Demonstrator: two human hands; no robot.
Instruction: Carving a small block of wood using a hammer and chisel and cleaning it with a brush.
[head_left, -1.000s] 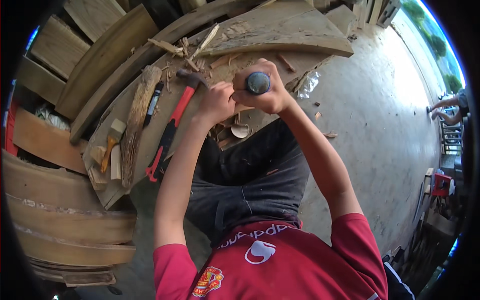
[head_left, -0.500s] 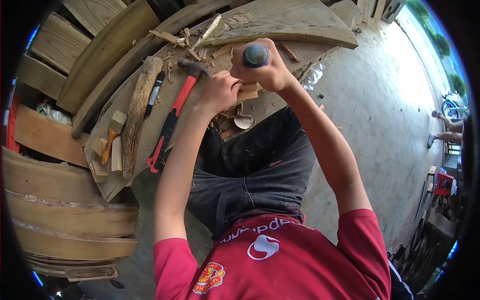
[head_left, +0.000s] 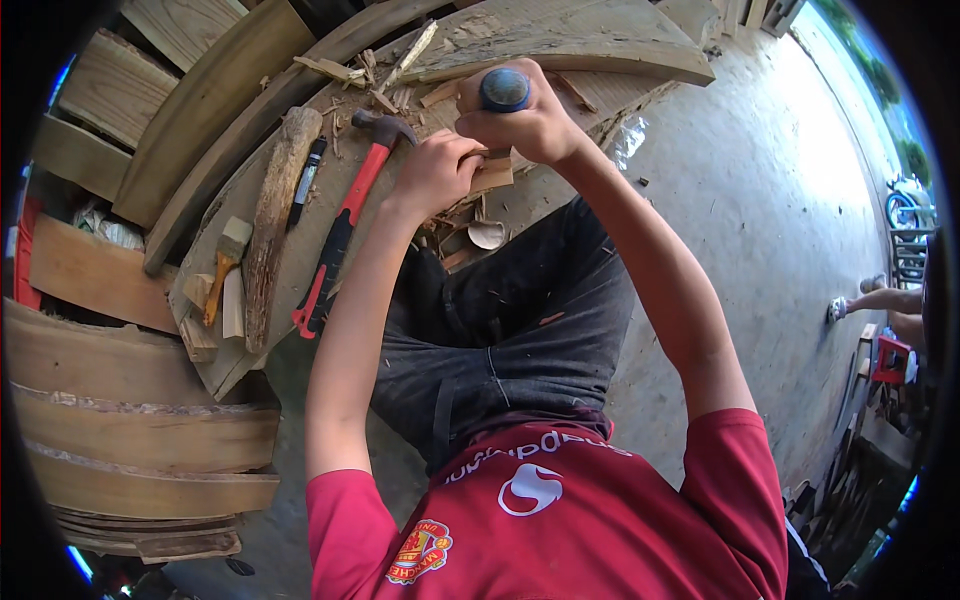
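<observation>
Blue handle (head_left: 505, 90) clenched in right hand (head_left: 527, 128), upper centre, wooden block (head_left: 494, 177) touched by left hand (head_left: 435, 175), whose grasp cannot be told

Head-worn fisheye view, facing steeply down, close over the red shirt (head_left: 565, 535), floor (head_left: 745, 220) farther off

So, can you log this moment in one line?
Right hand: grips round blue-rimmed tool handle | Left hand: at small pale wooden block, contact unclear | Nearby: red-black hammer
</observation>
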